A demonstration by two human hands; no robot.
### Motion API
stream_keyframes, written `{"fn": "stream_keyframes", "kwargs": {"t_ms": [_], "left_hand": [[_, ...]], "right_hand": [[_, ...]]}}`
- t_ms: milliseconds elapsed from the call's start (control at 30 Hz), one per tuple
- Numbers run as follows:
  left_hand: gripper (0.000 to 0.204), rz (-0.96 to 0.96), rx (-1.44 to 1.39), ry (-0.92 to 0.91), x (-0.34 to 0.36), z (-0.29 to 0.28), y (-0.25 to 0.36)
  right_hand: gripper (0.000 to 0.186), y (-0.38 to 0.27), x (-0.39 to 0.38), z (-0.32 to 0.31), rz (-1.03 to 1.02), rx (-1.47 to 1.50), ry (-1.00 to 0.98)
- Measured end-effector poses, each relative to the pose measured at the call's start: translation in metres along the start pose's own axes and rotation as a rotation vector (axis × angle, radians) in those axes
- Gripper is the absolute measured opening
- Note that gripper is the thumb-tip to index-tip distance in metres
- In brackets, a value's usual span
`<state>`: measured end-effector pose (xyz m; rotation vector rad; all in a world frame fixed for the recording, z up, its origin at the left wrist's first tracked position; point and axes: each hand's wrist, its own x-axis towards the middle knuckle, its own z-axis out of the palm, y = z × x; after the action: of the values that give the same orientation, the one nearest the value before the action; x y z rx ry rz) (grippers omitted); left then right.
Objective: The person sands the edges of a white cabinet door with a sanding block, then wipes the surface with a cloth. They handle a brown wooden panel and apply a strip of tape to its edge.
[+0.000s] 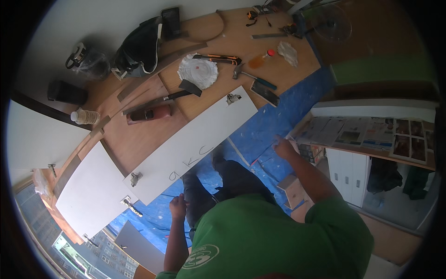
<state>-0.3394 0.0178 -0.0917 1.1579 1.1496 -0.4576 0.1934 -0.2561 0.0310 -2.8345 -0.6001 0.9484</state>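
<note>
My left hand [177, 207] hangs beside my left thigh, just below a white cabinet panel [186, 142]. Its fingers look curled; whatever they hold, if anything, is too small to make out. On the right, my right hand [285, 149] is raised over blue floor sheeting, fingers apart and apparently holding nothing. The long panel lies along the table's near edge, with metal hinges [233, 98] at its ends and handwritten marks. Left of it rests another white door panel [95, 190] with hinges. Neither hand touches a panel.
On the wooden table [174, 109] lie a hammer [255, 77], a utility knife [217, 59], a scraper [179, 95], a red-and-black hand tool [151, 114] and a tape measure [252, 16]. A plastic bottle [85, 116] stands left. Newspaper-covered shelving [353, 132] and a small wooden box [291, 190] are right.
</note>
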Motion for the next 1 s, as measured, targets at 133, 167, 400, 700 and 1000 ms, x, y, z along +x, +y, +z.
{"fn": "stream_keyframes", "kwargs": {"t_ms": [133, 167, 400, 700, 1000], "left_hand": [[0.088, 0.205, 0.229, 0.030, -0.015, 0.046, 0.052], [0.085, 0.168, 0.384, 0.039, -0.007, 0.058, 0.046], [0.065, -0.251, -0.317, -0.205, -0.020, 0.129, 0.112], [0.043, -0.277, 0.312, -0.146, -0.064, 0.207, 0.212], [0.037, 0.274, 0.481, 0.207, -0.043, 0.206, 0.274]], "right_hand": [[0.044, 0.014, 0.098, -0.085, 0.046, 0.084, 0.190], [0.041, -0.002, 0.124, -0.110, 0.042, 0.082, 0.276], [0.042, 0.048, 0.364, -0.194, -0.111, 0.208, 0.316], [0.049, 0.057, 0.478, -0.190, -0.045, -0.164, 0.397], [0.048, 0.127, 0.456, -0.263, -0.273, 1.179, 0.407]]}}
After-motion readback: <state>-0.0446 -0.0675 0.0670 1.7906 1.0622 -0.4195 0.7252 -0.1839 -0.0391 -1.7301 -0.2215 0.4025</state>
